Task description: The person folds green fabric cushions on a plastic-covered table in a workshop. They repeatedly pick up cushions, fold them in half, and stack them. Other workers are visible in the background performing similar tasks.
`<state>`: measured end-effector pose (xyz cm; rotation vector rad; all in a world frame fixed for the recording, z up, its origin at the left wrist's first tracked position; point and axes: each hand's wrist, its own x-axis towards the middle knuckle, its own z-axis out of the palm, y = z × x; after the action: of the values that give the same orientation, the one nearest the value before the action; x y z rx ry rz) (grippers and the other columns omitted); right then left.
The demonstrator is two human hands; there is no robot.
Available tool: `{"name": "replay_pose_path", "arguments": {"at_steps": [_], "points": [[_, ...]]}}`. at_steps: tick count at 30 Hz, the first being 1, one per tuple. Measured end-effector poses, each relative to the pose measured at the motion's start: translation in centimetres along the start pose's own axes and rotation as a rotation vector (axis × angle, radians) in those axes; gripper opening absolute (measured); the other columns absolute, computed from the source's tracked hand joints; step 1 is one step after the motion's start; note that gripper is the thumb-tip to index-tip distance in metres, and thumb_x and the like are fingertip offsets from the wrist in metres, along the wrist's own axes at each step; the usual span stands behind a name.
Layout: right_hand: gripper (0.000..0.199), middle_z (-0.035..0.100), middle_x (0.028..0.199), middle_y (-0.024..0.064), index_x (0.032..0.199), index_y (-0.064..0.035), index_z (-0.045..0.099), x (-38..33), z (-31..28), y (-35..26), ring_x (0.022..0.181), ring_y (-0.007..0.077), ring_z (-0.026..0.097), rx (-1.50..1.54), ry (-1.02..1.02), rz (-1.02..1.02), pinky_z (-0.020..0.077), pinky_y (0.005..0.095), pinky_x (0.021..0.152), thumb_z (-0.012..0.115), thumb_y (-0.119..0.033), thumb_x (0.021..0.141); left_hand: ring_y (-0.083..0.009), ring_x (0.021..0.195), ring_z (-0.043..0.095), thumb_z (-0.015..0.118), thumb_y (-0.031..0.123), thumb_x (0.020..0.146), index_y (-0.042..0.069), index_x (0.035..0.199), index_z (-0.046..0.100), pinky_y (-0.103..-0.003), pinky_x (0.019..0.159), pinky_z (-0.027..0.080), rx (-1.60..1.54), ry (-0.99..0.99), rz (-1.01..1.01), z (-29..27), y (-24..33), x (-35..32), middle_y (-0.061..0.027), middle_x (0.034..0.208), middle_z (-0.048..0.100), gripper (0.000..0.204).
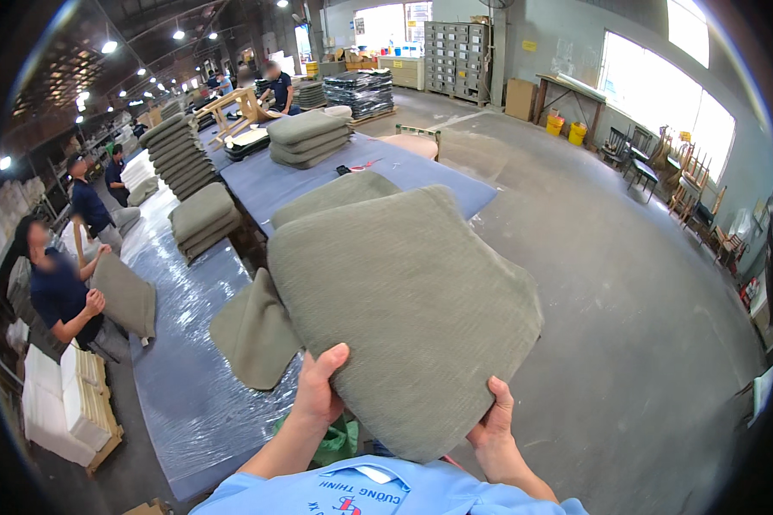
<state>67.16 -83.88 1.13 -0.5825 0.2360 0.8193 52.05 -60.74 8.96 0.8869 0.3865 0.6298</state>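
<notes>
A large grey-green upholstered seat cushion (pixel 404 318) is held up in front of me, its woven face toward me. My left hand (pixel 319 384) grips its lower left edge, thumb on the face and fingers hidden behind. On the lower right edge, my right hand (pixel 495 418) holds it the same way. Behind the cushion, a second grey-green cushion (pixel 339 193) lies on the blue-covered table (pixel 438 176), partly hidden. A loose piece of matching fabric (pixel 256 335) rests on the plastic-covered table to the left of my left hand.
Stacked cushions (pixel 309 137) stand on the far table near red-handled scissors (pixel 365 165). More cushion stacks (pixel 204 219) line the plastic-covered table (pixel 180 378). Across it, a co-worker (pixel 60 283) holds another cushion. Chairs (pixel 691 184) stand along the right wall beyond the concrete floor.
</notes>
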Motion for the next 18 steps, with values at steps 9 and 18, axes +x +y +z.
{"name": "replay_pose_path", "arguments": {"at_steps": [9,18], "points": [[0.080,0.062,0.138,0.0193,0.149,-0.0025,0.048,13.8,-0.6,-10.1,0.126,0.0371,0.062,-0.133,0.139,-0.177,0.0530,0.0568,0.104,0.072,-0.037,0.081,-0.0345,0.137,0.051,0.077,0.036,0.088,-0.002,0.158,0.029,-0.051,0.112,0.046,-0.001,-0.114,-0.169,6.0,-7.5,19.1,-0.0227,0.147,0.049,0.093],[0.077,0.062,0.139,0.0166,0.149,-0.0036,0.049,35.2,10.4,-18.3,0.125,0.0349,0.063,-0.118,-0.087,-0.357,0.0575,0.0504,0.100,0.071,-0.042,0.086,-0.0205,0.138,0.051,0.057,0.042,0.109,0.009,0.166,0.031,-0.040,0.116,0.041,0.215,-0.430,0.107,5.6,-4.0,43.4,-0.0057,0.160,0.048,0.072]]}}
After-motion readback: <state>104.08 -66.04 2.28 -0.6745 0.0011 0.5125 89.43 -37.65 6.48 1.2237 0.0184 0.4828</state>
